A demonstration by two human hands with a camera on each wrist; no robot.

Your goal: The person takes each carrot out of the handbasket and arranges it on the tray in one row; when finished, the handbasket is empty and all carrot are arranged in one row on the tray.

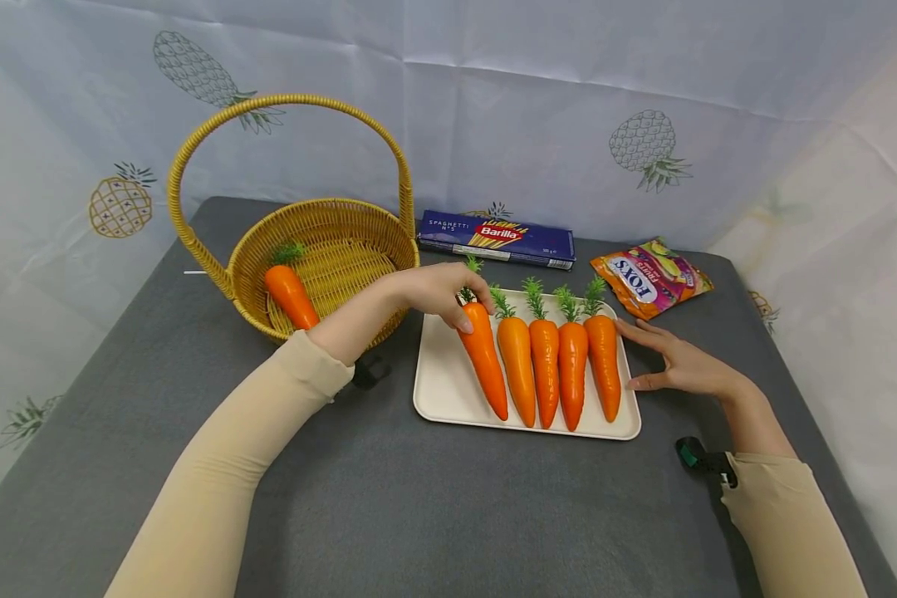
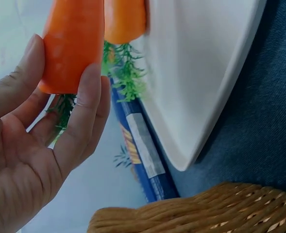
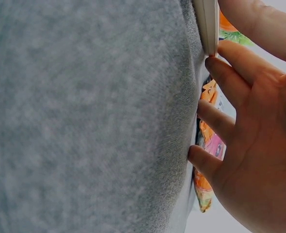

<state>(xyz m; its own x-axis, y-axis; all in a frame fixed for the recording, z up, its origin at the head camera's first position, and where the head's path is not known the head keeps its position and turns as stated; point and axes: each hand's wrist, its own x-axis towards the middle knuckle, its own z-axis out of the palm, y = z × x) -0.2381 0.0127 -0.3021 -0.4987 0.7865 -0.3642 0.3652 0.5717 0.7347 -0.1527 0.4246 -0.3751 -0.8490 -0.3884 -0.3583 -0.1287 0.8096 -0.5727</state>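
Observation:
My left hand (image 1: 448,292) pinches a carrot (image 1: 486,361) near its leafy top, thumb on one side and fingers on the other. In the left wrist view that carrot (image 2: 74,46) fills the grip, its green leaves partly hidden behind the fingers. Several more carrots (image 1: 545,374) lie side by side on a cream tray (image 1: 441,399), tips toward me. At the tray's right edge rests my right hand (image 1: 676,361), fingers spread. Its fingertips touch the tray's rim (image 3: 208,29) and the cloth in the right wrist view.
Left of the tray stands a wicker basket (image 1: 344,218) with a tall handle; one carrot (image 1: 290,292) lies inside, partly behind my left forearm. A blue spaghetti box (image 1: 448,228) lies behind the tray, and an orange candy bag (image 1: 652,278) at the back right.

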